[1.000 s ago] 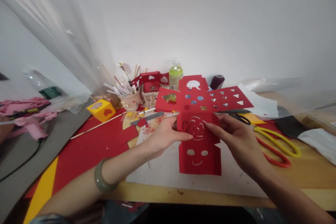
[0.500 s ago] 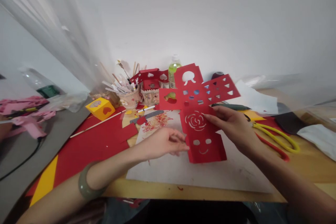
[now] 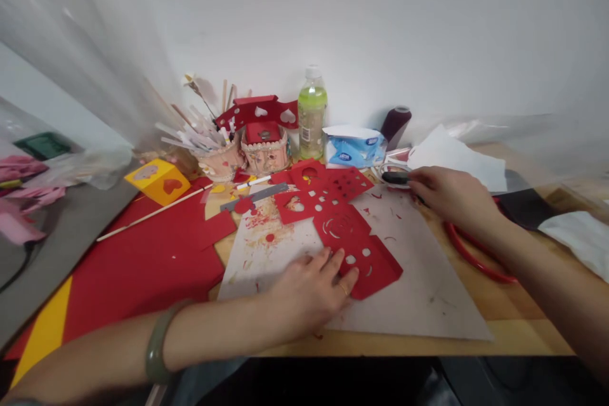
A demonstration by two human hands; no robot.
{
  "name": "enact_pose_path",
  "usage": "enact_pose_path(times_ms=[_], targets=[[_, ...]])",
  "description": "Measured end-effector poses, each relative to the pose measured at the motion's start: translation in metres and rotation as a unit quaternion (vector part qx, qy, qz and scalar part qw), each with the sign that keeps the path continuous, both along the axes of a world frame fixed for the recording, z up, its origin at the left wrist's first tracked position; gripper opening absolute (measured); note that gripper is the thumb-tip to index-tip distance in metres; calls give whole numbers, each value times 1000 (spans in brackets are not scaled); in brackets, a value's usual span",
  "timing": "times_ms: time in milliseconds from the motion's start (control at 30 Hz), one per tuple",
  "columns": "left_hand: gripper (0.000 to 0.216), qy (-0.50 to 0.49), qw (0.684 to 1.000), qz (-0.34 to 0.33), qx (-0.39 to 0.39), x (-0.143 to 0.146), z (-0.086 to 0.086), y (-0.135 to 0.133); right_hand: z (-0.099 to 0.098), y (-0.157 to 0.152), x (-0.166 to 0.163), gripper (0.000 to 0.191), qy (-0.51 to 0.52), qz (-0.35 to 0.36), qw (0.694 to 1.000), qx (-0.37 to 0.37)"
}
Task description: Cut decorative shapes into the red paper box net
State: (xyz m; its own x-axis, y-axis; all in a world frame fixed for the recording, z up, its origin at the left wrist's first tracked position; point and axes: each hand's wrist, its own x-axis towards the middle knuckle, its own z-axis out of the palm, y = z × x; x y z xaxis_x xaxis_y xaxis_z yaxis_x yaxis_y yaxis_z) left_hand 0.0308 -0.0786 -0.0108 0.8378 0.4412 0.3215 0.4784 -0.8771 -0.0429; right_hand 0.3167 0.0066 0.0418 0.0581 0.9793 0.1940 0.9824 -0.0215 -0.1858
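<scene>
A red cut-out card (image 3: pixel 340 228), an unfolded box shape with a rose, eyes and a smile cut through it, lies on the white paper sheet (image 3: pixel 419 279). My left hand (image 3: pixel 314 285) rests on its near left edge, fingers spread and pressing lightly, a ring on one. To the right, my right hand (image 3: pixel 451 196) reaches over the sheet's far corner. Its fingers are closed at a dark slim tool (image 3: pixel 397 177), whose dark end shows beyond the fingertips; its kind is not clear. Red-handled scissors (image 3: pixel 469 260) lie partly under my right forearm.
Behind stand a green drink bottle (image 3: pixel 312 111), a blue tissue pack (image 3: pixel 354 147), a dark thread cone (image 3: pixel 397 124) and a decorated pot of sticks (image 3: pixel 219 158). Red card (image 3: pixel 147 260), a yellow box (image 3: pixel 157 182) and a grey ruler (image 3: pixel 254 196) lie on the left.
The red card was held up in my right hand and now lies flat on the paper. My left hand has come down onto it, and my right hand has moved right to the dark tool.
</scene>
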Motion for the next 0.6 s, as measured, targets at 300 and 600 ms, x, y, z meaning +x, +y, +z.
enact_pose_path(times_ms=[300,600], targets=[[33,-28,995,-11,96,-7,-14,-3,-1,21,23,41,-138,24,990,-35],[35,-41,996,-39,73,-29,-1,4,5,23,5,26,-194,48,980,-2]])
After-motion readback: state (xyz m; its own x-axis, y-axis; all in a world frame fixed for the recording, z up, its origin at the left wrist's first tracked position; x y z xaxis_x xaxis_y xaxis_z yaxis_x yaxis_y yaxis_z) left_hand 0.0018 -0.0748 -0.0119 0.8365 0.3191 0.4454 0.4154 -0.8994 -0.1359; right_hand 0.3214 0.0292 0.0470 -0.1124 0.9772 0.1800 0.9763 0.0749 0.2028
